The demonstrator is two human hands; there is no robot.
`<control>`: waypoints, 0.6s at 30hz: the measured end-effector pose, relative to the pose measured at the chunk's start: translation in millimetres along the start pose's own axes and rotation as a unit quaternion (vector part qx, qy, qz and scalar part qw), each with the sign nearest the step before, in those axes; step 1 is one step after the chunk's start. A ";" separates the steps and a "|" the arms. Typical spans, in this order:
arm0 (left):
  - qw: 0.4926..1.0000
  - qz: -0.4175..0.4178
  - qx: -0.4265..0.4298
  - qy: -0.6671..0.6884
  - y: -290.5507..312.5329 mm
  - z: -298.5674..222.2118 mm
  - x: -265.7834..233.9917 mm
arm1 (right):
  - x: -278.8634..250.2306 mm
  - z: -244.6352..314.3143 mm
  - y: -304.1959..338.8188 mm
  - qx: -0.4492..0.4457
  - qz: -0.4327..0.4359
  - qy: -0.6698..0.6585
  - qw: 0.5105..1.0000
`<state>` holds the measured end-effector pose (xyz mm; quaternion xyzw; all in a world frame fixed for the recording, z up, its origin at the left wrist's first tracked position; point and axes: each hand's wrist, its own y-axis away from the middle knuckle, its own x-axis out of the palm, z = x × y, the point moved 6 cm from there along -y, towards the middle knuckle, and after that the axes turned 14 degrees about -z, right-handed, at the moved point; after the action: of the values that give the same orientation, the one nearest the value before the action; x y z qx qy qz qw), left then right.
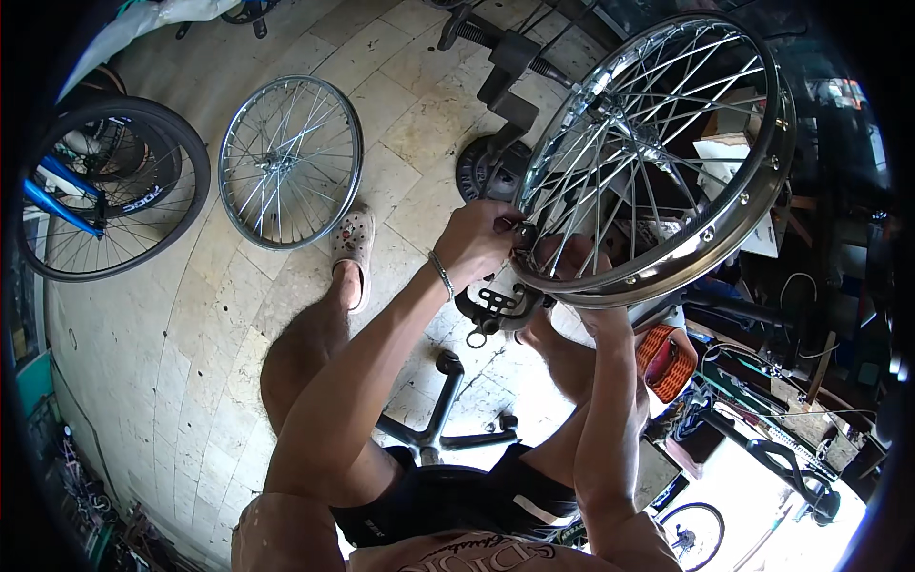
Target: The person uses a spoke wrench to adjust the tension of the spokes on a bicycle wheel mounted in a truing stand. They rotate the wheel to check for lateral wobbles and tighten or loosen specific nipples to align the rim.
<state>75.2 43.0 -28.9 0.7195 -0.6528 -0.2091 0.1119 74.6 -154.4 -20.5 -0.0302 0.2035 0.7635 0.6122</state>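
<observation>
A spoked bicycle wheel with a shiny metal rim and no tyre is held in a metal truing stand. My left hand, with a bracelet at its wrist, is closed at the rim's near left edge. Its fingertips pinch something small and dark that I cannot make out. Coming up from below, my right hand is wrapped round the near part of the rim. Spokes and rim partly hide its fingers. Just under my left hand is a curved metal bracket of the stand.
Another bare spoked wheel lies on the tiled floor beside my clog. Farther left is a bicycle wheel with a black tyre and a blue frame. A stool base stands between my legs. An orange basket and tools crowd the right.
</observation>
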 end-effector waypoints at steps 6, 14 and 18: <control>0.998 0.002 0.039 -0.046 -3.1 -3.3 0.1 | 10.5 10.0 4.0 0.065 -0.036 -0.088 0.993; 0.999 0.037 0.031 0.005 -7.7 -4.0 8.9 | 22.0 18.2 -3.2 0.087 -0.056 -0.104 0.989; 0.998 0.045 0.053 0.008 -6.4 -8.7 10.0 | 14.6 11.7 -1.2 0.095 -0.047 -0.146 0.984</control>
<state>85.4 32.9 -25.5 0.6962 -0.6935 -0.1630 0.0883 74.5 -136.7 -14.5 0.1305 0.1819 0.7072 0.6706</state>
